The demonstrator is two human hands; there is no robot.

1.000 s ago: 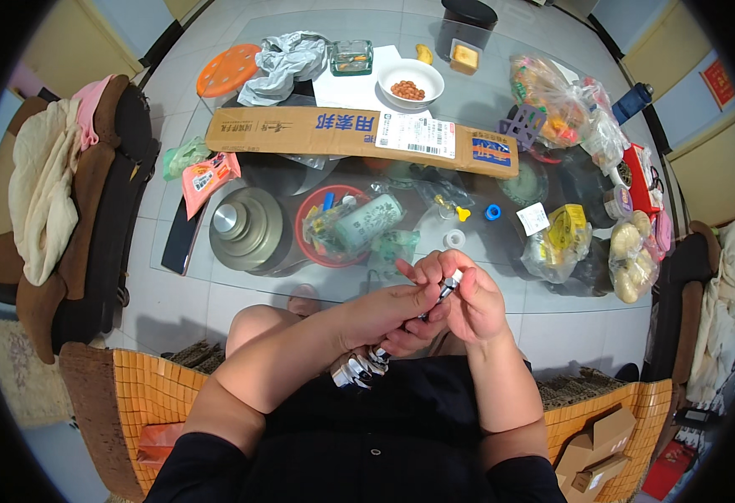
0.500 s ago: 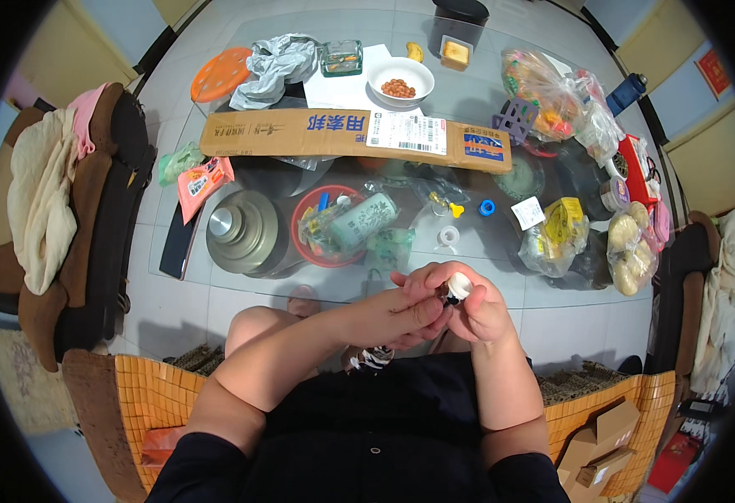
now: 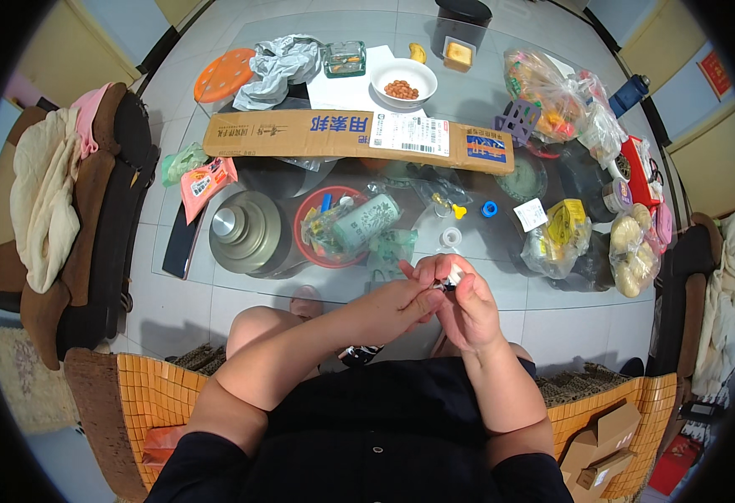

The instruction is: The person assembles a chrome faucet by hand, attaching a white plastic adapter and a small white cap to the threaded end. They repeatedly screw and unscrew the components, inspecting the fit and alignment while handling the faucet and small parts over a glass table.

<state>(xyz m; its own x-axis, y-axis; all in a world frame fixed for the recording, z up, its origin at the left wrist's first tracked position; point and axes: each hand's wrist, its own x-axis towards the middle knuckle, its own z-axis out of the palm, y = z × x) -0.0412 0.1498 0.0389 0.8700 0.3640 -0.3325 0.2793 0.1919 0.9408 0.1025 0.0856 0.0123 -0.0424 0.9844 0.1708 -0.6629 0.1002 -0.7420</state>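
Note:
My two hands meet in front of my body, just beyond the near edge of the glass table. Between them is a small white piece (image 3: 454, 274) with a dark bit below it; fingers cover most of it, so its kind is unclear. My left hand (image 3: 409, 303) pinches it from the left. Curled around the same piece from the right is my right hand (image 3: 471, 308). On the table beyond them lie a white plastic ring (image 3: 450, 238), a yellow small part (image 3: 459, 212) and a blue ring (image 3: 489, 209).
A long cardboard strip (image 3: 283, 137) crosses the glass table. Left of my hands stand a red basin (image 3: 298, 228) holding a bagged green-white can and a metal stepped lid (image 3: 246, 235). A white bowl (image 3: 380, 84) of brown beans sits behind. Plastic bags (image 3: 560, 239) lie right.
My right hand has turned more upright and its fingers now cover more of the white piece. My left hand stays close against it.

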